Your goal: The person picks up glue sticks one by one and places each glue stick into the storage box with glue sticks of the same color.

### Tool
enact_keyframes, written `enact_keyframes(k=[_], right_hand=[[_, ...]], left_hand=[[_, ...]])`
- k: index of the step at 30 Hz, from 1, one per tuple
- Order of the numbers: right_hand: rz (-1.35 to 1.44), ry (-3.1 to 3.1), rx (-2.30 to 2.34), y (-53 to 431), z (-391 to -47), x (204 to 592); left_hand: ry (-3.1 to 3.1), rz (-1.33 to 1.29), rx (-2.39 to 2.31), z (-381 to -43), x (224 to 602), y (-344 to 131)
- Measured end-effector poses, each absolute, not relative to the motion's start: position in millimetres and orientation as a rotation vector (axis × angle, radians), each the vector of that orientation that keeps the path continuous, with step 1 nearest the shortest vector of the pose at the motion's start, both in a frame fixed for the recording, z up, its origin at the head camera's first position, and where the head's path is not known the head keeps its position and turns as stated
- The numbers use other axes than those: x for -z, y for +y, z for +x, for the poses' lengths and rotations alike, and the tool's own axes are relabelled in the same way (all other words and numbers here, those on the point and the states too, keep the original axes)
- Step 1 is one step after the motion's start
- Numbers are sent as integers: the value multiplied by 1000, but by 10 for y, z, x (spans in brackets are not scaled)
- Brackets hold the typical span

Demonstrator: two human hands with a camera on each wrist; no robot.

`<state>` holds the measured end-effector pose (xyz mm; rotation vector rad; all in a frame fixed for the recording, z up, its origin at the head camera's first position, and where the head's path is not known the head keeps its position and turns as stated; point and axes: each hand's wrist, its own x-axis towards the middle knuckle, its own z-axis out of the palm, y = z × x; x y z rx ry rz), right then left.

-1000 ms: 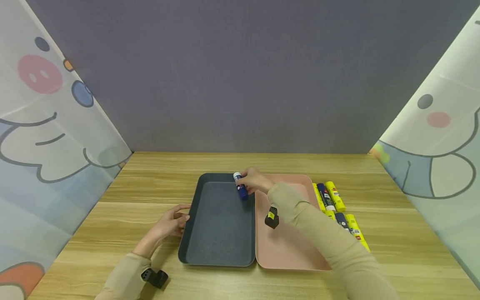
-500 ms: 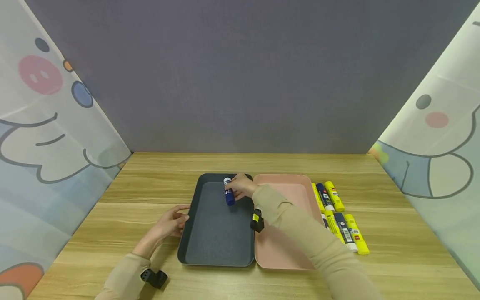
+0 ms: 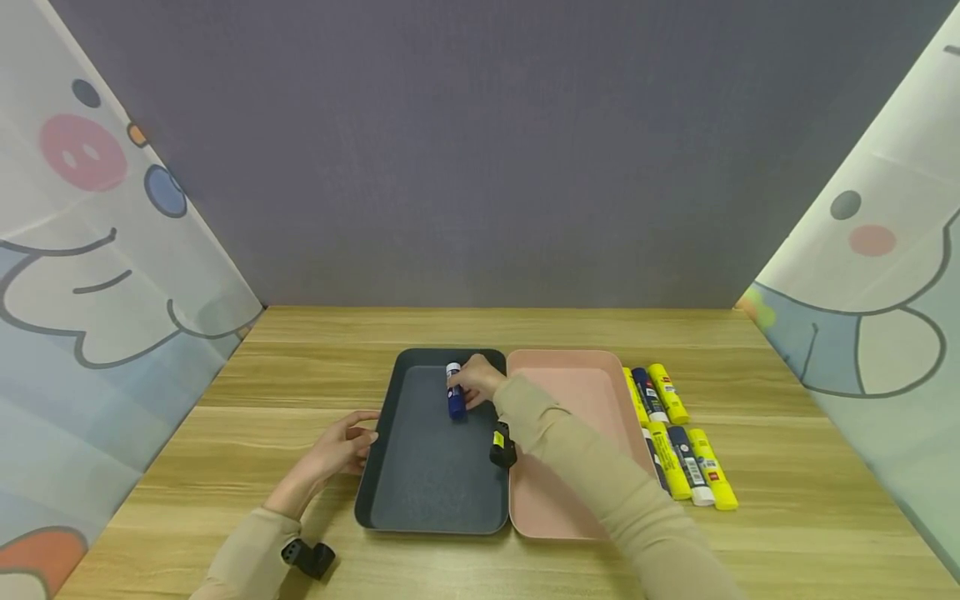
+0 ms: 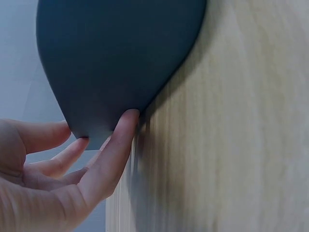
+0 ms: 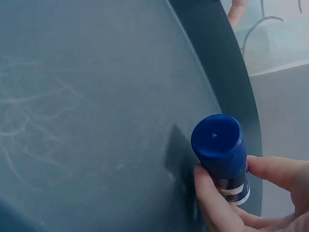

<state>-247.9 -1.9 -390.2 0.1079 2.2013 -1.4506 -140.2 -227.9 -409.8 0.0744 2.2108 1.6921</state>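
My right hand (image 3: 477, 380) pinches a dark blue glue stick (image 3: 456, 405) with a white end over the far part of the dark grey tray (image 3: 442, 475). In the right wrist view the glue stick (image 5: 219, 145) points its blue end toward the camera, between thumb and fingers, and its shadow falls on the tray floor. Whether it touches the floor I cannot tell. At the tray's left side, my left hand (image 3: 337, 447) rests its fingertips on the outer wall and rim. The left wrist view has these fingers (image 4: 108, 159) extended against the tray wall (image 4: 116, 63).
A pink tray (image 3: 573, 367) stands against the grey one on its right, partly under my right forearm. Beyond it, several yellow glue sticks (image 3: 669, 393) and dark blue glue sticks (image 3: 690, 464) lie in two rows on the wooden table (image 3: 810, 467). A grey panel (image 3: 480, 167) rises behind.
My right hand has carried the blue glue stick leftward from the grey tray's right edge and then slightly nearer and lower. The left hand has stayed in place.
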Motion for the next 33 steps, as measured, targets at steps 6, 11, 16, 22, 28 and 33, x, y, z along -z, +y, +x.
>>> enact_keyframes(k=[6,11,16,22,28,33], right_hand=[[105,2209,1465,-48,-2457,3947],[82,2206,1479,-64,-2433,3941],[106,2180,1491,-71,-2445,3950],[43,2222,1448,-62,-2559,4025],[-92,2394,1324,-2,-2413,3799],[-298,2462,1205,85,-2335,3649]], left_hand=[[2210,66,-1692,-1406,4103,-2280],[2211,82,-1692,-1412,4117,-2289],[2206,58,-1695,-1414,4118,-2285],[2200,62,-1699,-1412,4112,-2286],[2203,71,-1696,-1406,4109,-2285],[2207,62,-1692,-1403,4109,-2283]])
